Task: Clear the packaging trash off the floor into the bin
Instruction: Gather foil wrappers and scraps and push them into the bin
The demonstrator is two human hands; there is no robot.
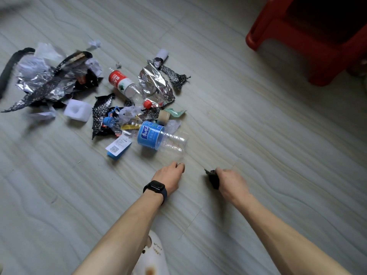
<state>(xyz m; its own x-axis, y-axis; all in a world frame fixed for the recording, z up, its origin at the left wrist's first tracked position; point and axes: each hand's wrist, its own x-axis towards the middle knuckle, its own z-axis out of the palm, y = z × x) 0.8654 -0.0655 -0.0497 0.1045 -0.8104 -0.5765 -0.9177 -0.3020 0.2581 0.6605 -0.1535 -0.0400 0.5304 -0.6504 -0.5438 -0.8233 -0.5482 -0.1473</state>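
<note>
Packaging trash lies scattered on the pale floor at the left and centre. A clear bottle with a blue label (156, 138) lies nearest me, and a red-labelled bottle (127, 86) lies behind it beside a crumpled foil bag (156, 84). More foil and black wrappers (45, 80) are heaped at the far left, with a white foam block (77, 111) in front. My left hand (169, 176), with a black watch on its wrist, hovers just below the blue-label bottle with fingers curled, holding nothing. My right hand (231, 182) grips a small black scrap (212, 178). No bin is clearly in view.
A red plastic stool (309, 42) stands at the upper right. A paper tag with a QR code (117, 148) and a tape roll (163, 117) lie among the litter. A white slipper (153, 255) shows at the bottom between my arms.
</note>
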